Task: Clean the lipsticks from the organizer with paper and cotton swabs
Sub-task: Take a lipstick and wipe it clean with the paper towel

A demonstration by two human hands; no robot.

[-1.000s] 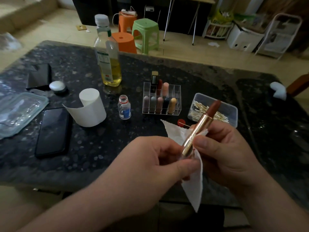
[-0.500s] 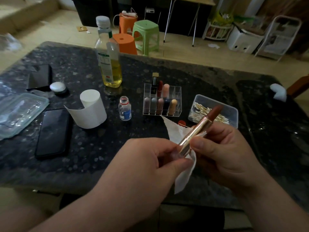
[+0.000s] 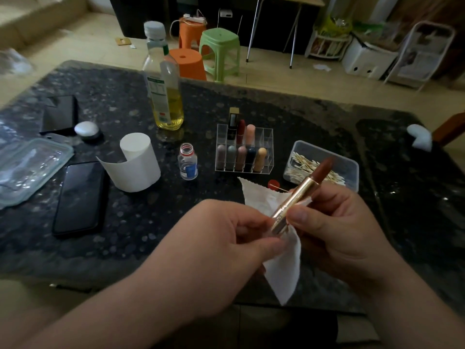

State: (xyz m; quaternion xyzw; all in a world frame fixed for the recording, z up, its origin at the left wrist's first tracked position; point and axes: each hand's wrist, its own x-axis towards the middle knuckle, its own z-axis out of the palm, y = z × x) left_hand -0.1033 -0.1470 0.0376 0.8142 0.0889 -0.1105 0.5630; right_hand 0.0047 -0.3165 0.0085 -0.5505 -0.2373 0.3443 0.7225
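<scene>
Right grip (image 3: 347, 230), fingers and thumb curled round the gold barrel of one lipstick (image 3: 299, 197), holds it tilted up and away above the near edge of the surface (image 3: 151, 235). My left grip (image 3: 221, 248) pinches a sheet of paper (image 3: 284, 273) against the barrel's base. I judge the step to be wiping the case. The next move, as I read it, calls for turning the barrel inside the paper while keeping the exposed brown-red bullet off it.

Materials, by size:
- surface: dark speckled stone, glossy
- paper roll (image 3: 141, 167): white, matte, an upright cylinder
- organizer (image 3: 268, 152): clear rigid plastic grid, further lipsticks standing in its cells
- tub (image 3: 349, 167): translucent, rectangular, holding cotton swabs (image 3: 309, 167)
- paper: soft, crinkled, hanging limp below both grips
</scene>
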